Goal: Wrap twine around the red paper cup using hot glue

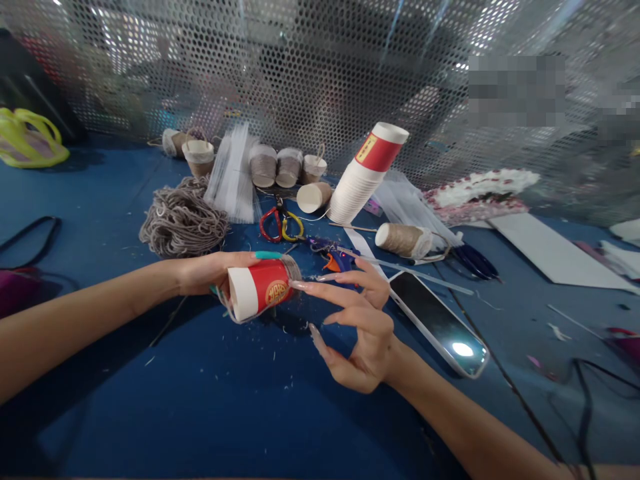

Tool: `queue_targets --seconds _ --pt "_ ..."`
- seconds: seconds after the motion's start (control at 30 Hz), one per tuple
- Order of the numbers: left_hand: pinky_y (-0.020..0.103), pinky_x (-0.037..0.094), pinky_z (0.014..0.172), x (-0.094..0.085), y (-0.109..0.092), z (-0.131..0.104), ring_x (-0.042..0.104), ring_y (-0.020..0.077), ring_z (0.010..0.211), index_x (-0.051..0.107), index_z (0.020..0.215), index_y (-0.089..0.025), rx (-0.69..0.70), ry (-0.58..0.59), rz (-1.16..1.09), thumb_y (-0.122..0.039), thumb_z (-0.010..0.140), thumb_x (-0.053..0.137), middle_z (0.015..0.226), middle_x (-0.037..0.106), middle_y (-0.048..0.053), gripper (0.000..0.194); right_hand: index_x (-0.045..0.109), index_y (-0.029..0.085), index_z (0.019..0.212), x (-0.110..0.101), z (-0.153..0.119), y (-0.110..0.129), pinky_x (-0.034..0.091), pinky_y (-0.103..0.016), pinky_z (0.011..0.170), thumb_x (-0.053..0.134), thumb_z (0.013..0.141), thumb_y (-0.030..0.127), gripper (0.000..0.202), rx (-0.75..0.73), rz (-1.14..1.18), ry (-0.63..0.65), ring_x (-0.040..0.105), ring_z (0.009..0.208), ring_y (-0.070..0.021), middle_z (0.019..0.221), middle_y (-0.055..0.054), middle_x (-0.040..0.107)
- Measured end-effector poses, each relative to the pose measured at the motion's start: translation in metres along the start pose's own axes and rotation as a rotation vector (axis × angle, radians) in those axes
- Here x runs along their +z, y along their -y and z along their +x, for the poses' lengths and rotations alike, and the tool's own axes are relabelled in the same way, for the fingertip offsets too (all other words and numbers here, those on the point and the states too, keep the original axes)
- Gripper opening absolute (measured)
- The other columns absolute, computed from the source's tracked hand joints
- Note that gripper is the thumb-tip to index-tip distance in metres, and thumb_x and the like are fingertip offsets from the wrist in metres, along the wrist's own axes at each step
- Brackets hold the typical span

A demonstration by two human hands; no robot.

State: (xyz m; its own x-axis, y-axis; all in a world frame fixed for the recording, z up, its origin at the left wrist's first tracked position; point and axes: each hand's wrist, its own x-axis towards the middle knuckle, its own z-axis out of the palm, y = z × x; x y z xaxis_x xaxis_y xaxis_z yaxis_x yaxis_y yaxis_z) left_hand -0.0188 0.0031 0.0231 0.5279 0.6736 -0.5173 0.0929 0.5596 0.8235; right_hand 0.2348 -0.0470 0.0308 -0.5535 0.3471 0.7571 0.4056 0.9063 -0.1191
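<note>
From my remote seat, my left hand (213,272) grasped the paper cup (267,283) sideways, its cord-wrapped end (293,268) pointing right, towards my open, loosely spread right hand (367,327).

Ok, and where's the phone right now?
In the head view, the phone lies right of centre on the blue table, just to the right of the right hand.

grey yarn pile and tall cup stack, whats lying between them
From yarn to stack, the head view shows the lower end of white strips, scissors and a small cup on its side.
</note>
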Motion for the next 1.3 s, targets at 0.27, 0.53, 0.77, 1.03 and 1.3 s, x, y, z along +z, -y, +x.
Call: queue_targets --seconds 0.27,0.53,0.77,1.03,1.3 --pt "0.025 0.05 0.056 -0.0021 0.0007 0.001 0.066 0.0219 0.069 0.068 0.116 -0.022 0.004 -0.025 0.024 -0.066 0.059 0.071 0.086 0.075 0.007 0.072 0.045 0.026 0.084 0.0021 -0.0051 0.0037 0.033 -0.055 0.102 0.057 0.066 0.015 0.024 0.055 0.047 -0.026 0.057 0.097 -0.0236 0.107 0.002 0.073" --pt "0.027 0.052 0.061 -0.0026 -0.0001 0.0023 0.067 0.0225 0.071 0.073 0.105 -0.02 -0.015 -0.006 -0.014 -0.068 0.057 0.071 0.09 0.076 0.008 0.067 0.043 0.026 0.093 0.0007 -0.0016 0.0041 0.028 -0.056 0.107 0.057 0.07 0.016 0.028 0.021 -0.08 0.063 0.049 0.121 -0.0269 0.127 -0.004 0.067" --pt "0.028 0.051 0.059 -0.0011 -0.0032 -0.0011 0.065 0.0222 0.069 0.074 0.096 -0.018 -0.042 -0.047 -0.013 -0.069 0.057 0.069 0.086 0.075 0.01 0.064 0.044 0.024 0.089 0.0009 -0.0012 0.0017 0.031 -0.051 0.105 0.059 0.072 0.017 0.024 -0.048 -0.118 0.004 0.053 0.11 -0.0241 0.117 -0.006 0.071" --pt "0.028 0.052 0.064 -0.0058 -0.0008 0.0009 0.067 0.0245 0.078 0.073 0.098 -0.017 -0.038 -0.042 -0.08 -0.064 0.063 0.068 0.096 0.075 0.012 0.059 0.043 0.026 0.085 -0.0018 0.0016 0.0004 0.037 -0.049 0.099 0.059 0.068 0.016 0.025 -0.136 -0.167 0.003 0.052 0.099 -0.0222 0.114 0.0 0.073" --pt "0.035 0.053 0.077 -0.0099 0.0014 0.005 0.067 0.0295 0.093 0.069 0.105 -0.018 -0.022 -0.035 -0.118 -0.062 0.072 0.062 0.102 0.074 0.012 0.055 0.048 0.024 0.088 0.0013 -0.0039 -0.0011 0.042 -0.048 0.094 0.061 0.066 0.018 0.027 -0.116 -0.096 -0.075 0.054 0.092 -0.0214 0.101 -0.003 0.07"
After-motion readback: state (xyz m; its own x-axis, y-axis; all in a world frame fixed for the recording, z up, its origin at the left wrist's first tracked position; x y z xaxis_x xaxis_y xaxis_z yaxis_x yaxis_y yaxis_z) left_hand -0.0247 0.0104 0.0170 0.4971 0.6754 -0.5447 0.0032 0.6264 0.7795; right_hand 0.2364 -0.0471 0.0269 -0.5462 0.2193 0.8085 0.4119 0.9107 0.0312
